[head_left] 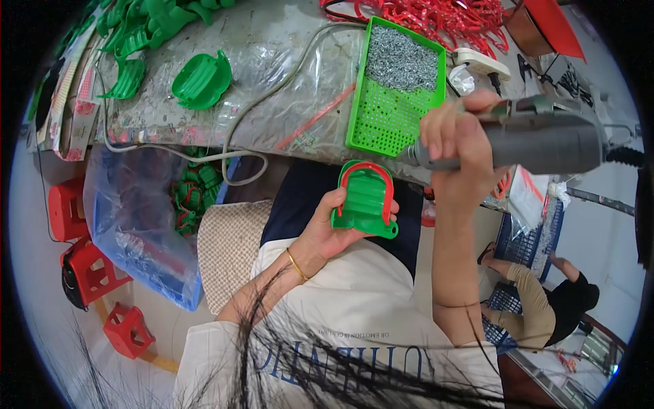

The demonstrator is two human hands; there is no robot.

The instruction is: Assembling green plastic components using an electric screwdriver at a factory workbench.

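Over the lap, my left hand [324,232] is half curled around the green shell [364,199], thumb at one edge and fingers at the other, presumably so its hollow side faces up to my camera. A curved red strip [368,165] arches along the shell's far rim. My right hand [470,133] is wrapped tightly around the front of a grey power driver [538,146], with its nose pointing left; from my remote end, I judge that grip gives control of the tip, which is apart from the shell. On the counter [279,41], the green tray [392,123] sits just beyond, likely for easy reach, its small metal bits [402,58] heaped toward the far end. Behind it, red straps [422,17] lie piled, perhaps to leave the near edge free
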